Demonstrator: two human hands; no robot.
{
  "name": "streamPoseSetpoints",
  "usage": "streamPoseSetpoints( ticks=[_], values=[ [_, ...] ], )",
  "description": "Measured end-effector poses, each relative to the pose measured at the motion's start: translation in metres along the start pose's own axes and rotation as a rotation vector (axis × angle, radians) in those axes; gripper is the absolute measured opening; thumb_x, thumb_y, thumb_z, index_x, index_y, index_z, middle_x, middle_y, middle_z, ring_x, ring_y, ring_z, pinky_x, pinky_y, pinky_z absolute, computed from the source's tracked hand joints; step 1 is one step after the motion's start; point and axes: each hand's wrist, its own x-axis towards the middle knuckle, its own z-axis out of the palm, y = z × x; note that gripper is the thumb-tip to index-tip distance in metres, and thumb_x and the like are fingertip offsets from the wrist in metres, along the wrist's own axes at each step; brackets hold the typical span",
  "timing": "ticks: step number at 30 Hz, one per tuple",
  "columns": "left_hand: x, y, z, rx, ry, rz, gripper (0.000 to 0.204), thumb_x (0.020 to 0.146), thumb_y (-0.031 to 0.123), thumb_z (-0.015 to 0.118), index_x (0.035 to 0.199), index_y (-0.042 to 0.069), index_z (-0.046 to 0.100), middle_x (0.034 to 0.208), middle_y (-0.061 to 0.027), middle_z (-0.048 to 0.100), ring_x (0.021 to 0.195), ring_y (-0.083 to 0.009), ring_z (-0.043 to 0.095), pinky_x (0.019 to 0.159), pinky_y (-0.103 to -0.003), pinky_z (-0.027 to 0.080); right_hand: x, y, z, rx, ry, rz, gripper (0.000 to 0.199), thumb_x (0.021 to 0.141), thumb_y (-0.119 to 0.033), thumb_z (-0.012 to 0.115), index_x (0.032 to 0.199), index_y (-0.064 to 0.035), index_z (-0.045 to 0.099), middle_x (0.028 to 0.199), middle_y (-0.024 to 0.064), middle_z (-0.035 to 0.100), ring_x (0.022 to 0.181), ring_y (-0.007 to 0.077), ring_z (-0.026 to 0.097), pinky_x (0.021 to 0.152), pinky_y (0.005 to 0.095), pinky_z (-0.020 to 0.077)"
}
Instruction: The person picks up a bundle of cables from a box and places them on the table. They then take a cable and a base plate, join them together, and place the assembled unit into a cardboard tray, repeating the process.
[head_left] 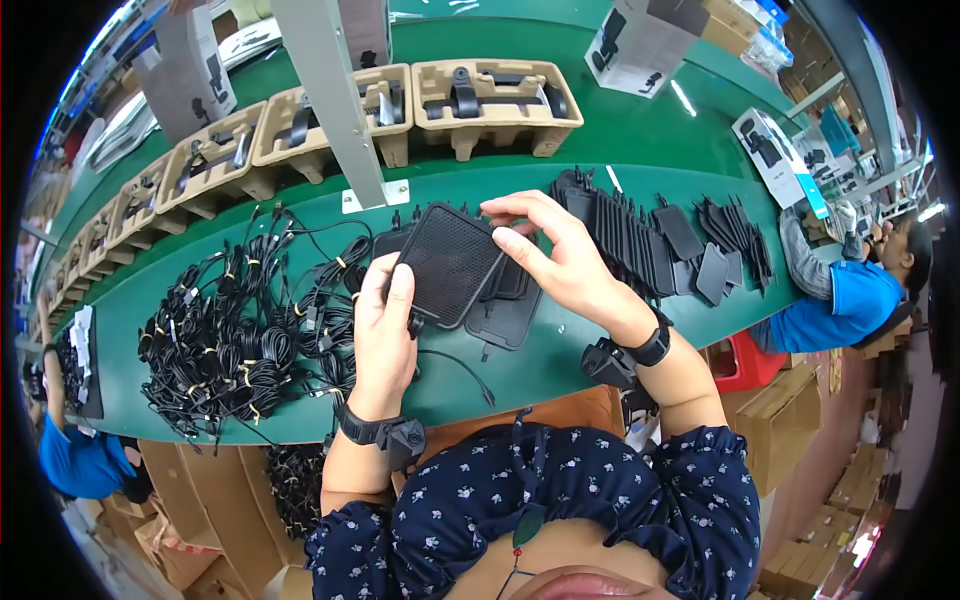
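Note:
A flat black panel with rounded corners and a mesh-like textured face is held tilted over the bench. My left hand grips its left edge, thumb on the face. At the upper right corner, the thumb and fingers of my right hand close on its edge. More black panels lie beneath and behind it. To the right of my right hand stands a long row of similar black panels, leaning on each other. A heap of bundled black cables lies left of my left hand.
Brown moulded trays with black parts line the bench's far side. A grey metal post rises before them. Printed boxes stand farther back. Workers in blue sit at right and left. Cardboard boxes are below the bench.

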Motion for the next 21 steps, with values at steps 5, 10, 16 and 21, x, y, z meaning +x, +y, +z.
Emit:
streamPoseSetpoints(
  ticks=[5,10,16,21],
  values=[
    [0.003,0.004,0.012,-0.110,-0.017,-0.064,0.024,0.096,0.023,0.049,0.105,0.002,0.052,0.100,-0.0042,0.059,0.091,-0.0107,0.057,0.081,-0.025,0.046,0.008,-0.001,-0.010,0.435,-0.173,0.177,0.033,0.094,-0.026,0.050,0.114,-0.0007,0.058,0.109,0.0072,0.058,0.080,0.0127,0.059,0.071,0.0246,0.0493],
    [-0.003,0.005,0.045,-0.244,-0.100,-0.414,0.035,0.097,0.036,0.042,0.104,0.003,0.053,0.073,-0.0029,0.056,0.045,-0.0121,0.047,0.040,-0.024,0.038,0.008,0.004,-0.013,0.653,-0.509,0.005,0.061,0.087,-0.033,0.061,0.134,-0.0015,0.039,0.133,0.0131,0.046,0.127,0.0222,0.040,0.105,0.0370,0.0314],
    [0.002,-0.007,0.048,0.026,-0.241,-0.243,0.031,0.097,0.024,0.042,0.118,0.001,0.043,0.100,-0.0161,0.058,0.079,-0.0212,0.062,0.065,-0.028,0.053,0.032,0.016,-0.037,0.531,-0.096,0.065,0.017,0.084,-0.014,0.065,0.095,-0.0023,0.059,0.087,-0.0017,0.060,0.081,0.0051,0.053,0.072,0.0237,0.0464],
    [-0.016,-0.018,0.021,0.872,0.121,0.419,0.019,0.094,0.005,0.044,0.112,0.002,0.049,0.098,-0.0076,0.058,0.075,-0.0096,0.056,0.062,-0.021,0.045,0.126,0.105,-0.112,0.473,0.361,0.012,0.017,0.088,-0.010,0.060,0.100,0.0007,0.057,0.091,0.0072,0.065,0.080,0.0104,0.060,0.073,0.0229,0.0481]
  ],
)
